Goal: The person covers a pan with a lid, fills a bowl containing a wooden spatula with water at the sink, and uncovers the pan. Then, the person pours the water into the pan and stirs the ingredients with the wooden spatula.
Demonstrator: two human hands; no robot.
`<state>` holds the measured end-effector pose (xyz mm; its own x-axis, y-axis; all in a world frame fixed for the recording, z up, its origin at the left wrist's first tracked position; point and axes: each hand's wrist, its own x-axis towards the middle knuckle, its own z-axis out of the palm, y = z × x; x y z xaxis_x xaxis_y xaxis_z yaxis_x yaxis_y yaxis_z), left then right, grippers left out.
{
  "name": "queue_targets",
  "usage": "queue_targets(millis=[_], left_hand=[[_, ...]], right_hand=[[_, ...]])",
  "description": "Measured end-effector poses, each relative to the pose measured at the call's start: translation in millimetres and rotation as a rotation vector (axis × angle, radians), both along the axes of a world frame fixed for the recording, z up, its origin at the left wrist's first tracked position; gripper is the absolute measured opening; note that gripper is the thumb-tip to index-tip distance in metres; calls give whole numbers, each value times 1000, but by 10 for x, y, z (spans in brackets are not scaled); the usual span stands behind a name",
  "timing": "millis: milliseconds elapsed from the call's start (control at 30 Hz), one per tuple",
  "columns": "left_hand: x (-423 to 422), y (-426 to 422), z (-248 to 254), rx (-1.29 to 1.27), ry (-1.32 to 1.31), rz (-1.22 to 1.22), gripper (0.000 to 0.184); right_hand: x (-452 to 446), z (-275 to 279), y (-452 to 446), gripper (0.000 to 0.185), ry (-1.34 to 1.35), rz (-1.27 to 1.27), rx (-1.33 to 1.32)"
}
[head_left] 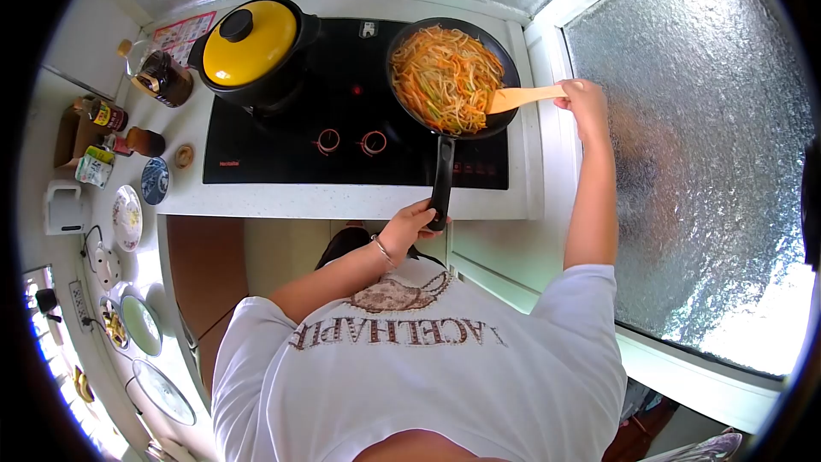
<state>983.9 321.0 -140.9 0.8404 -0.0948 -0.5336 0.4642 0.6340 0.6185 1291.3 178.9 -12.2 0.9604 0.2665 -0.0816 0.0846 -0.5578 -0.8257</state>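
Note:
My left hand (411, 231) is wrapped round the black handle (443, 173) of a frying pan (506, 60) on the right side of the cooktop. Shredded vegetables or noodles (445, 77), orange, pale and green, fill much of the pan. In my right hand (583, 103), closed on its end, is a wooden spatula (526, 97). The spatula's flat blade rests at the right edge of the food, inside the pan. Part of the blade's tip is hidden by the food.
A black pot with a yellow lid (250, 44) stands on the left of the black cooktop (342, 158). Bottles (167, 77), a patterned bowl (156, 180) and plates (127, 218) line the left counter. A textured glass window (684, 145) is close on the right.

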Motion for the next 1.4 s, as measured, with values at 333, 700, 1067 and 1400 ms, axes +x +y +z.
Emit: queue_targets(millis=[333,700,1067,1400], left_hand=[[-22,16,37,53,-3,27,31],[-26,-2,105,44,22,72,28],[-44,0,85,56,27,58,29],[-42,11,109,45,18,41,30]], right_hand=[[-650,33,554,19,-315,563,-135],[-178,-521,1053,24,-135,247,-63],[-64,-748,1097,19,-83,24,101],[-72,-779,1040,21,-74,-60,132]])
